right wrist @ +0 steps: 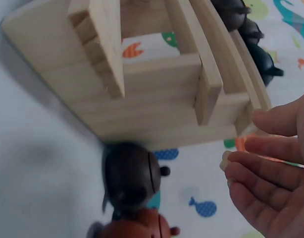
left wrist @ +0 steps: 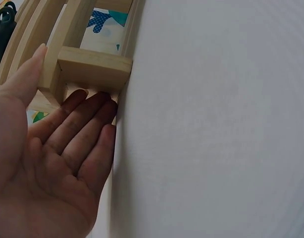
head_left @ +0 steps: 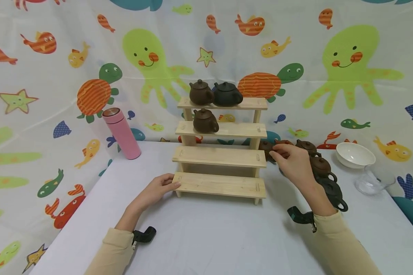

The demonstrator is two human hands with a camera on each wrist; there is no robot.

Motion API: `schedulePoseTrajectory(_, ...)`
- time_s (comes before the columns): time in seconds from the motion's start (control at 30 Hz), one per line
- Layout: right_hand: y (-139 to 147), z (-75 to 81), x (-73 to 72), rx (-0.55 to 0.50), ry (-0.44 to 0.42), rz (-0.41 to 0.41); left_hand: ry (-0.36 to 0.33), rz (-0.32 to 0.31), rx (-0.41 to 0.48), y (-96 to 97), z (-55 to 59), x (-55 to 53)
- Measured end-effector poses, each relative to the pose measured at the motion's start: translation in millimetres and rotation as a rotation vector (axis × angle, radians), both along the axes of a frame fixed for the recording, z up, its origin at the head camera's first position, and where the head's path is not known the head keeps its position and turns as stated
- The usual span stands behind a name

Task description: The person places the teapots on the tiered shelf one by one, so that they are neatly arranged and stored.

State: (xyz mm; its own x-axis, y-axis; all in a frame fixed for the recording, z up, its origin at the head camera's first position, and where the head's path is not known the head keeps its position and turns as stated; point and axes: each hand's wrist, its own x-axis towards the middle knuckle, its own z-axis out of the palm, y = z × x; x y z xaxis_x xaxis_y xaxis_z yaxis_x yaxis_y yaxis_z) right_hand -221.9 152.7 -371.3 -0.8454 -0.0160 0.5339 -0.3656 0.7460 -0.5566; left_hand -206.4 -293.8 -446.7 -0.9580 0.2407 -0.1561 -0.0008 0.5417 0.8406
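A four-step wooden display stand (head_left: pixel 220 184) stands mid-table. My left hand (head_left: pixel 160 188) holds the left end of its lowest step; the left wrist view shows the thumb on the board and the fingers (left wrist: pixel 87 134) reaching below it. My right hand (head_left: pixel 292 162), holding nothing, hovers at the stand's right side over a group of small teapots, among them a dark brown teapot (right wrist: pixel 129 176) and a reddish one (right wrist: pixel 142 225). On the top step sit a brown teapot (head_left: pixel 200 93) and a black teapot (head_left: pixel 227 94). Another brown teapot (head_left: pixel 205 121) is one step lower.
More teapots, including a brown one (head_left: pixel 321 167) and a black one (head_left: pixel 330 190), line the table at right. Beyond them are a white bowl (head_left: pixel 355 154) and a clear glass pitcher (head_left: pixel 369 183). A pink bottle (head_left: pixel 123 133) stands back left, before a sea-animal print curtain (head_left: pixel 210 38).
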Motion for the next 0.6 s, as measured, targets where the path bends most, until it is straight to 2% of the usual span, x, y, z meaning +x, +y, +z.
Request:
schedulePoseTrajectory(0.1,17,-1.0,6.4,0.020,-0.043,-0.027,0.006,-0.004,0.003,3.2,-1.2,-2.5)
schedulePoseTrajectory(0.3,50,-5.6,16.4,0.062,-0.161,-0.049,0.007,-0.008,-0.003,1.0,-0.1,-0.8)
schedulePoseTrajectory(0.4,66,-7.1,21.6,0.093,-0.194,-0.026,0.004,0.008,-0.003,1.5,0.4,-0.7)
schedulePoseTrajectory(0.6,97,-10.1,33.0,0.180,-0.200,0.029,0.009,-0.004,-0.005,1.9,0.2,-1.2)
